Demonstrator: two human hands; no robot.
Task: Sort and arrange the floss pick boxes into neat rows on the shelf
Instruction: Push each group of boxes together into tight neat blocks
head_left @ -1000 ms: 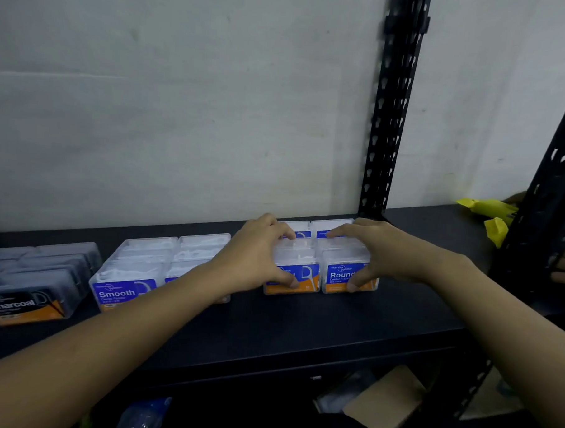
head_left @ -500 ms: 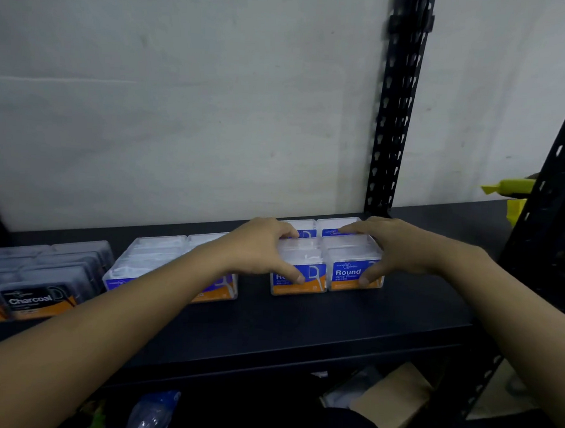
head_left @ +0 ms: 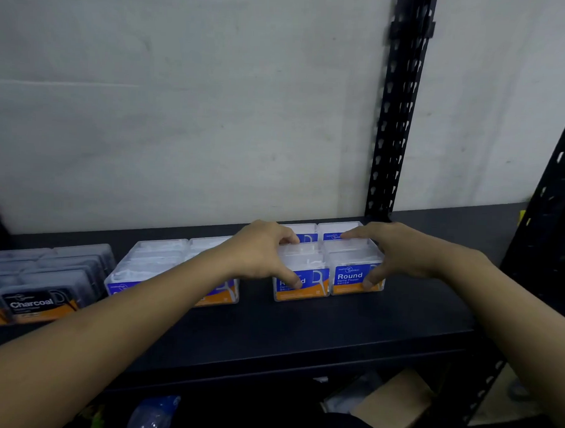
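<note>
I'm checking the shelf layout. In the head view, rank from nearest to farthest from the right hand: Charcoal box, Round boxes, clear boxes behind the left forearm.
1. Round boxes, front right, one gripped by the right hand.
2. Clear boxes, mid-shelf, behind the left forearm.
3. Charcoal box, far left.

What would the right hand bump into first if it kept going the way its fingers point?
The Round boxes: the right hand touches them now. Beyond them its fingers point towards the left hand, though depth is hard to judge.
</note>
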